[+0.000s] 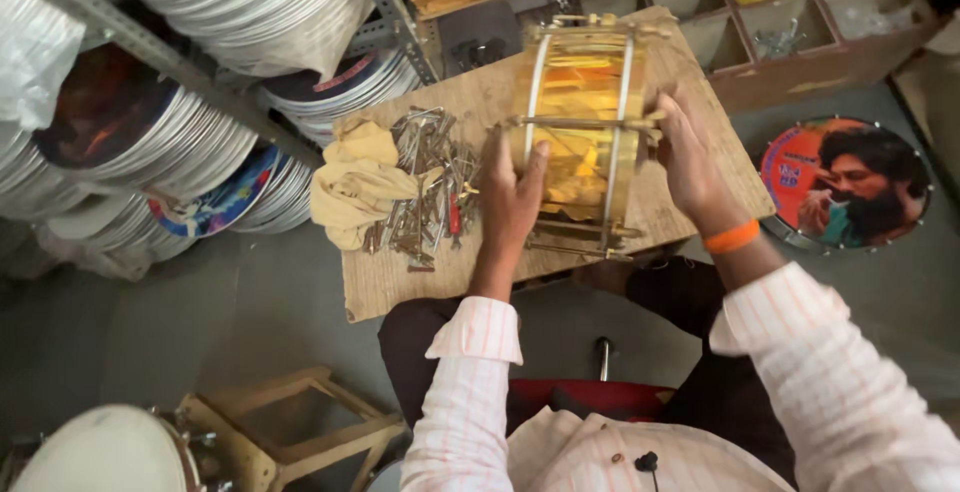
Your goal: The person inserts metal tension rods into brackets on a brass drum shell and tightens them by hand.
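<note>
A gold drum shell (585, 102) with metal hoops and tension rods stands on its side on a low wooden board (400, 287). My left hand (510, 197) presses flat against its left hoop. On the other side, my right hand (690, 157) grips the right hoop; an orange band circles that wrist. Left of the drum lies a pile of metal rods and bolts (425, 187), with a crumpled yellow cloth (360, 187) beside it.
Stacks of round drum heads (180, 142) fill metal racks at the left. A printed drum head (845, 187) lies on the floor at right. A wooden stool (290, 432) and a white drum (105, 452) stand at lower left. Wooden compartment boxes (800, 22) sit behind.
</note>
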